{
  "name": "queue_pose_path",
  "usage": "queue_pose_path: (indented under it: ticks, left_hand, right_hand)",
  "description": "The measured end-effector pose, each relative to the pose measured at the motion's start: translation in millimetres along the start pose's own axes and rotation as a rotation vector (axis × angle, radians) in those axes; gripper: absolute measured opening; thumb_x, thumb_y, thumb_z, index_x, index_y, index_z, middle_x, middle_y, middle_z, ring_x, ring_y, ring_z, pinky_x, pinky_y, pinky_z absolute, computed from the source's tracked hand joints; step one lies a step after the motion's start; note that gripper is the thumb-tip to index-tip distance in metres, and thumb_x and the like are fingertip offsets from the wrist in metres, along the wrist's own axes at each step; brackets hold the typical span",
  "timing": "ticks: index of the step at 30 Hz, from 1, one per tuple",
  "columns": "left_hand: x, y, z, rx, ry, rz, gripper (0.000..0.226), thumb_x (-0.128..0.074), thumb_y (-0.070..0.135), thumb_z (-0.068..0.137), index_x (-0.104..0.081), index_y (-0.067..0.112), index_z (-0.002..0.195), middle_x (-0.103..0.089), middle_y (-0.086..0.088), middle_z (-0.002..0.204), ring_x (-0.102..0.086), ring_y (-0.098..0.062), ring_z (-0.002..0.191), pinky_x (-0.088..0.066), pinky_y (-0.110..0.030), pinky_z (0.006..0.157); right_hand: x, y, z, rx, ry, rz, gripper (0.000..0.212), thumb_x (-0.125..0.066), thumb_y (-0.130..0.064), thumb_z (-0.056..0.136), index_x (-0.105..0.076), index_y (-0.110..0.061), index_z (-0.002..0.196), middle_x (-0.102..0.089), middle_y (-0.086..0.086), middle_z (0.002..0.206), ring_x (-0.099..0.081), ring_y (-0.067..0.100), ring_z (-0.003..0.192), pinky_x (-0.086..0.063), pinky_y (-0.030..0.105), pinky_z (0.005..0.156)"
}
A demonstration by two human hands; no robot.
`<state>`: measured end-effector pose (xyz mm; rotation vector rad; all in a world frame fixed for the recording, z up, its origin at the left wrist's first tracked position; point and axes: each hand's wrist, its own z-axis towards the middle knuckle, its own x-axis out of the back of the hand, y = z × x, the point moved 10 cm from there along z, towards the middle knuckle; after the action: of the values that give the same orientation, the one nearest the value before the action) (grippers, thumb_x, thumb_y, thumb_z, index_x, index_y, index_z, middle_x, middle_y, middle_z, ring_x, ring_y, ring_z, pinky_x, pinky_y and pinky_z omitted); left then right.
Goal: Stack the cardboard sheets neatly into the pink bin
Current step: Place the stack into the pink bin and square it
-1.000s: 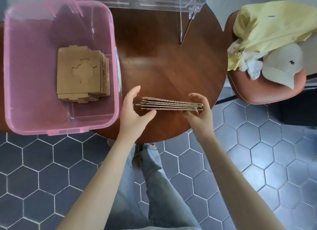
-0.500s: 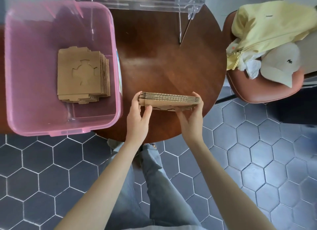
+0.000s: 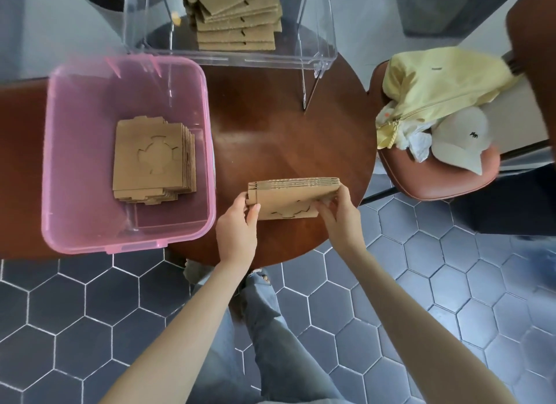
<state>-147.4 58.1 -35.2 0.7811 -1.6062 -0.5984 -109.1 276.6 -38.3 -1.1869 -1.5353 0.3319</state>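
You held a small bundle of cardboard sheets tilted on edge over the round table, just right of the pink bin, your left hand and right hand each pinching 1 end; being light, stiff and apt to slide apart, it probably wanted squeezing at both ends before joining the stack inside

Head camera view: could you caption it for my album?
Both hands, left and right, hold a cardboard bundle on edge beside the pink bin.
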Motion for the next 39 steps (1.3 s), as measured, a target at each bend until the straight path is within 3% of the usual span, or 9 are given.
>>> queue_pose_path:
  ticks: [4, 9, 11, 18, 24, 28, 31, 34, 39]
  left_hand:
    - [15, 21, -14, -0.029, 0.007, 0.033, 0.031, -0.060, 0.024, 0.085, -0.065, 0.006, 0.109, -0.074, -0.011, 0.100, -0.070, -0.025, 0.090, -0.053, -0.030, 0.077]
    - [45, 53, -30, -0.008, 0.001, -0.080, 0.022, -0.066, 0.025, 0.079, -0.071, 0.004, 0.081, -0.076, -0.008, 0.076, -0.070, -0.020, 0.069, -0.048, -0.020, 0.058]
    - [63, 61, -33, 0.056, -0.006, -0.203, 0.020, -0.067, 0.024, 0.077, -0.070, 0.004, 0.075, -0.074, -0.006, 0.069, -0.069, -0.017, 0.063, -0.054, -0.029, 0.058]
    - [122, 53, -27, 0.297, 0.032, -0.554, 0.008, -0.069, 0.017, 0.077, -0.070, 0.011, 0.071, -0.072, -0.008, 0.067, -0.071, -0.014, 0.063, -0.058, -0.031, 0.057]
    - [161, 9, -14, 0.487, 0.125, -0.757, 0.008, -0.067, 0.015, 0.079, -0.066, 0.007, 0.078, -0.072, -0.003, 0.074, -0.070, -0.010, 0.061, -0.050, -0.018, 0.044]
    - [156, -28, -3, 0.756, 0.055, -1.026, 0.022, -0.050, 0.010, 0.090, -0.054, -0.002, 0.107, -0.064, -0.012, 0.096, -0.066, -0.022, 0.083, -0.056, -0.025, 0.062]
    - [143, -51, 4, 0.981, -0.024, -1.209, 0.020, -0.038, 0.009, 0.093, -0.052, -0.001, 0.103, -0.060, -0.020, 0.104, -0.058, -0.033, 0.099, -0.049, -0.039, 0.083]
    - [133, -72, 13, 1.123, -0.078, -1.276, 0.037, -0.039, 0.011, 0.092, -0.043, -0.005, 0.124, -0.053, -0.024, 0.125, -0.057, -0.033, 0.107, -0.046, -0.038, 0.086]
    - [115, -91, 26, 1.288, -0.124, -1.419, 0.051, -0.039, 0.005, 0.089, -0.025, -0.006, 0.137, -0.032, -0.027, 0.144, -0.041, -0.040, 0.127, -0.038, -0.049, 0.100]
  right_hand:
    - [20, -14, 5, -0.031, -0.072, -0.047, 0.044, -0.063, -0.017, 0.085, -0.048, -0.010, 0.126, -0.060, -0.003, 0.098, -0.060, 0.020, 0.090, -0.045, 0.025, 0.079]
    - [49, -66, 16, 0.003, -0.144, -0.084, 0.055, -0.069, -0.016, 0.082, -0.050, -0.010, 0.133, -0.061, 0.009, 0.121, -0.057, 0.018, 0.110, -0.045, 0.024, 0.096]
    - [56, -100, 19, 0.047, -0.183, -0.094, 0.053, -0.070, -0.015, 0.080, -0.054, -0.011, 0.130, -0.062, 0.010, 0.122, -0.057, 0.018, 0.113, -0.043, 0.023, 0.095]
    - [35, -210, 29, 0.222, -0.287, -0.157, 0.050, -0.073, -0.019, 0.076, -0.060, -0.017, 0.124, -0.066, 0.005, 0.122, -0.061, 0.020, 0.112, -0.048, 0.040, 0.102]
    - [-39, -296, 31, 0.388, -0.327, -0.239, 0.049, -0.069, -0.013, 0.076, -0.061, -0.017, 0.124, -0.067, 0.001, 0.114, -0.060, 0.013, 0.102, -0.048, 0.028, 0.095]
    - [-106, -323, 38, 0.438, -0.420, -0.391, 0.042, -0.065, -0.011, 0.078, -0.064, -0.010, 0.120, -0.069, 0.007, 0.109, -0.062, 0.021, 0.097, -0.050, 0.030, 0.091]
    - [-151, -323, 49, 0.430, -0.454, -0.528, 0.035, -0.062, -0.010, 0.078, -0.064, -0.003, 0.112, -0.068, 0.018, 0.109, -0.063, 0.033, 0.100, -0.053, 0.043, 0.089]
    - [-189, -318, 58, 0.455, -0.463, -0.610, 0.044, -0.060, -0.008, 0.080, -0.057, -0.012, 0.124, -0.067, 0.009, 0.114, -0.063, 0.025, 0.100, -0.054, 0.032, 0.085]
    - [-231, -298, 74, 0.403, -0.496, -0.658, 0.050, -0.051, -0.004, 0.083, -0.039, -0.003, 0.132, -0.065, 0.018, 0.113, -0.062, 0.034, 0.098, -0.053, 0.044, 0.085]
